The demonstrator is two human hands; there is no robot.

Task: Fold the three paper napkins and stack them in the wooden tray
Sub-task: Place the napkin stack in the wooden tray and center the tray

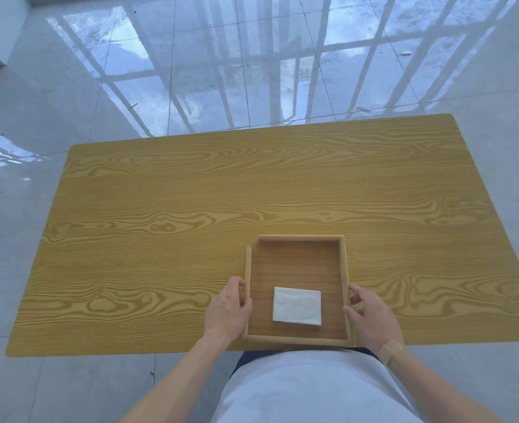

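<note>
Head view shows us looking down on a wood-grain counter with a wooden tray sitting at its near edge, a little right of the middle. Inside the tray, toward its near side, lies a white stack of folded paper napkins, flat on the tray floor; we cannot tell how many layers it holds. Our left hand grips the tray's left wall, fingers curled on the outside and the thumb hooked over the rim. Our right hand holds the right wall the same way, fingers closed against the wood. An adhesive bandage crosses the right wrist. Beyond the counter's far edge, a glossy tiled floor reflects window bars.
</note>
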